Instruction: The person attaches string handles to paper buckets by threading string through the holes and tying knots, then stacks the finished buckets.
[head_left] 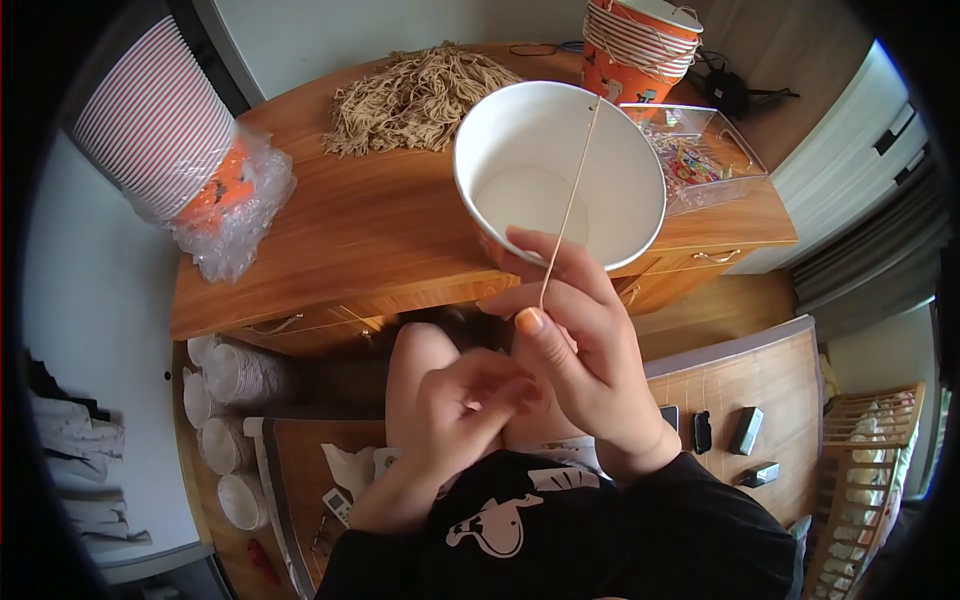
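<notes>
A large paper bucket (pixel 500 135) with a white inside sits tilted toward me at the front of the wooden table. From a small hole near its far rim, a thin beige string (pixel 572 195) runs taut across the opening. My right hand (pixel 590 350) pinches the string's near end between thumb and fingers, its upper fingers close against the bucket's near side. Lower down, my left hand (pixel 465 405) hovers over my lap with fingers curled together. What it holds, if anything, is too small or hidden to make out.
A heap of beige strings (pixel 420 95) lies on the table (pixel 330 230). Stacked orange buckets (pixel 635 60) stand behind a clear box (pixel 700 150) of small colourful pieces. More nested buckets (pixel 155 125) in plastic wrap are at left. White rolled stacks (pixel 240 375) stand on the floor.
</notes>
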